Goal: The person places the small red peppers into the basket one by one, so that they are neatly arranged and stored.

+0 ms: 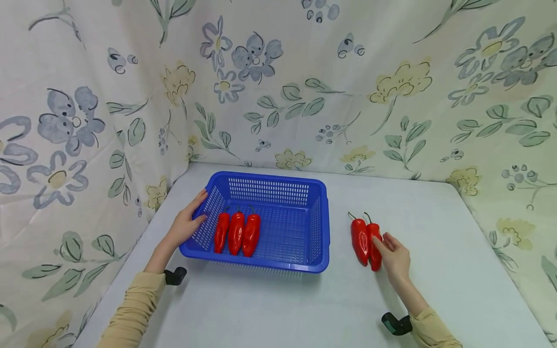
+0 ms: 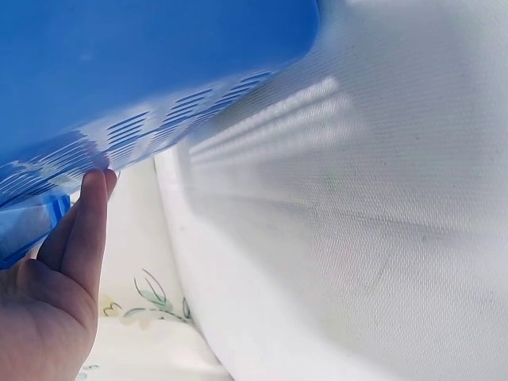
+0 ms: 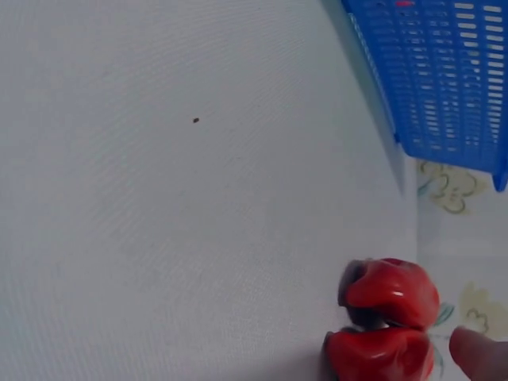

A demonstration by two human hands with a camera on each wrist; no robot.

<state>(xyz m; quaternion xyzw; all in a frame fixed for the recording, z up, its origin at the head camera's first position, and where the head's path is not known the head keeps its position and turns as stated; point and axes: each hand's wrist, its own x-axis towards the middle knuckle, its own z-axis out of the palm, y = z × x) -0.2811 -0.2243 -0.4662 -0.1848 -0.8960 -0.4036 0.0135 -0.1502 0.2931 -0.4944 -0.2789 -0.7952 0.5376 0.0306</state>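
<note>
Three red peppers [image 1: 236, 234] lie side by side in the left half of a blue plastic basket [image 1: 321, 222], stems towards the back. My left hand [image 1: 183, 227] rests against the basket's left side, its fingers straight along the outer wall in the left wrist view. To the right of the basket, two more red peppers lie together on the table, a left one [image 1: 359, 241] and a right one [image 1: 374, 261]. At the right one is my right hand [image 1: 397, 258], thumb over its side and fingers spread. In the right wrist view a fingertip [image 3: 480, 353] appears just apart from the peppers.
The basket and peppers are on a white table [image 1: 270, 309]. A flowered cloth [image 1: 304, 96] hangs behind the table and along its sides. Dark devices [image 1: 396, 324] are worn at both wrists.
</note>
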